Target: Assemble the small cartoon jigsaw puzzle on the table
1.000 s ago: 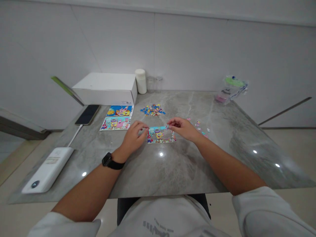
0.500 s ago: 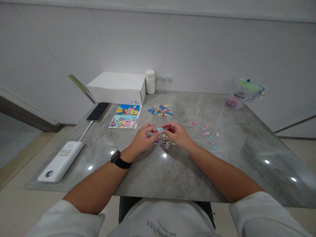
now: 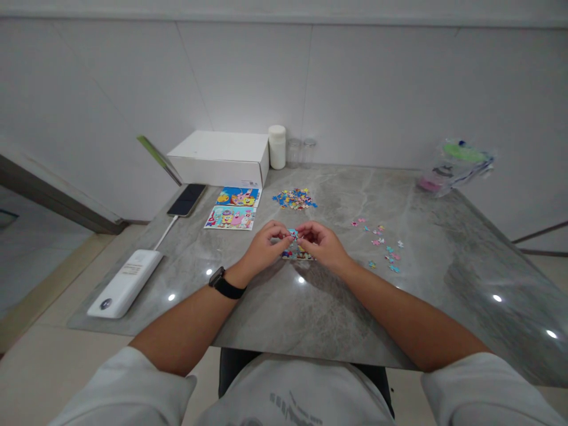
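Observation:
Both my hands meet over a small, partly assembled jigsaw puzzle [image 3: 299, 255] on the grey table. My left hand [image 3: 270, 247], with a black watch on its wrist, is closed, thumb and forefinger pinched on light-blue puzzle pieces [image 3: 293, 234] at the top of the assembled part. From the other side my right hand [image 3: 326, 245] curls closed, thumb and fingertips on the same spot. Fingers cover much of the puzzle. Beyond the hands lies a heap of loose puzzle pieces [image 3: 295, 199]. Several scattered pieces [image 3: 389, 258], pink, blue and white, lie to the right.
Two cartoon picture cards [image 3: 231, 218] lie at the left, by a phone [image 3: 187, 200] cabled to a white power bank [image 3: 126, 283]. Along the wall stand a white box [image 3: 217, 160], a white bottle [image 3: 277, 148] and two glass jars [image 3: 307, 152]. A plastic bag [image 3: 457, 167] sits back right.
The view has turned slightly, so everything sits further right in the picture. My hands stay over the puzzle, with small shifts of the fingers around the light-blue pieces.

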The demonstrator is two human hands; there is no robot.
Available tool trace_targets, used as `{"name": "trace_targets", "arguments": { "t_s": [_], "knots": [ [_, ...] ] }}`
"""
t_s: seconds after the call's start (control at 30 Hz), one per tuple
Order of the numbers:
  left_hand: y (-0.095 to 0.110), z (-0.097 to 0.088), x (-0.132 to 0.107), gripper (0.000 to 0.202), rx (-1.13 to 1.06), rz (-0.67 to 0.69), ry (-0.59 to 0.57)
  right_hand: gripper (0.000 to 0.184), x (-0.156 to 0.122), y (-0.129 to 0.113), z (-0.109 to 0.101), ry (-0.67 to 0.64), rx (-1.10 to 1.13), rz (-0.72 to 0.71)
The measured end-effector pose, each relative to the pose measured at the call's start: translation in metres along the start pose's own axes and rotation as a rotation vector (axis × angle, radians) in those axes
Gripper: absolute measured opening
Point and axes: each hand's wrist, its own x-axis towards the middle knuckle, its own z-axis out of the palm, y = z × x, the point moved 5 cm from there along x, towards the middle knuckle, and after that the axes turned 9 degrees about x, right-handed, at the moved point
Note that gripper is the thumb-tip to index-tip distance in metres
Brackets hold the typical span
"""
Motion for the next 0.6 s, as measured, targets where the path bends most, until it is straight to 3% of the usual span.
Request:
{"name": "trace_targets", "arguments": {
  "t_s": [0.6],
  "knots": [
    [-0.0027, -0.0021, 0.0006, 0.02, 0.002, -0.001, -0.003, 0.028, 0.0003, 0.0033, -0.0021, 0.021, 0.038, 0.046]
  ]
}}
